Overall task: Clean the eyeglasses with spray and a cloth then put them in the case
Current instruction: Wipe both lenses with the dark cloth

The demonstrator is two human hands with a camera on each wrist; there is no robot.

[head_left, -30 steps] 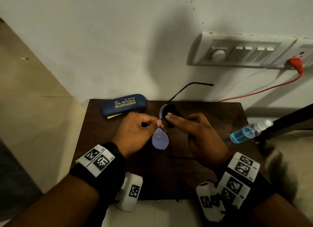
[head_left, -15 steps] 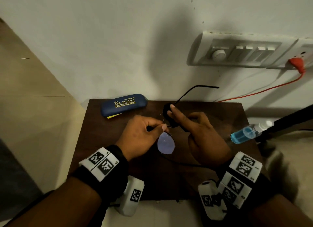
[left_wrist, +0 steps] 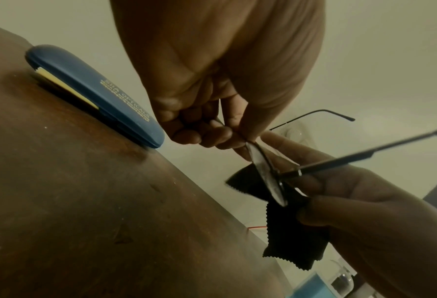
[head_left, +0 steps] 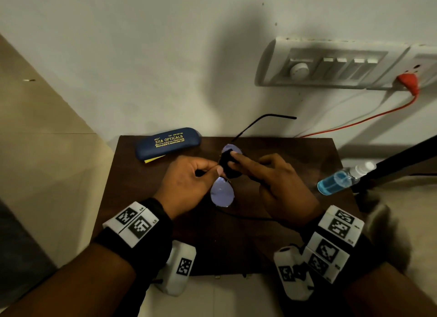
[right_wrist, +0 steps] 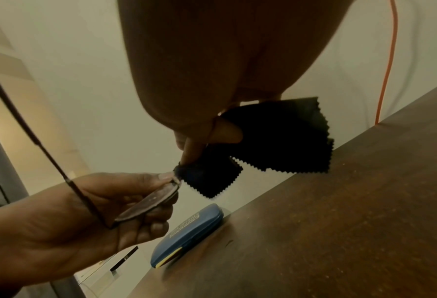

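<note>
The eyeglasses (head_left: 222,193), thin black frame with bluish lenses, hang above the dark wooden table (head_left: 295,151) with their arms unfolded. My left hand (head_left: 218,171) pinches them at the bridge, thumb and forefinger on the near lens rim (left_wrist: 268,171). A black cloth (head_left: 228,165) with zigzag edges is wrapped over the far lens. My right hand (head_left: 234,160) pinches that cloth, index finger straight on top and thumb beneath (right_wrist: 225,131). The loose end of the cloth (right_wrist: 275,141) hangs below the hand. The blue case (head_left: 168,141) lies shut at the table's back left.
A clear spray bottle (head_left: 340,179) with blue liquid lies off the table's right edge beside a black bar (head_left: 402,158). A yellow cloth (head_left: 153,159) pokes out under the case. A switchboard (head_left: 331,66) and a red cable (head_left: 354,122) are on the wall behind.
My right index finger slid the cloth back and forth over the far lens, leaving its top edge showing again. The left hand kept its pinch and barely moved.
</note>
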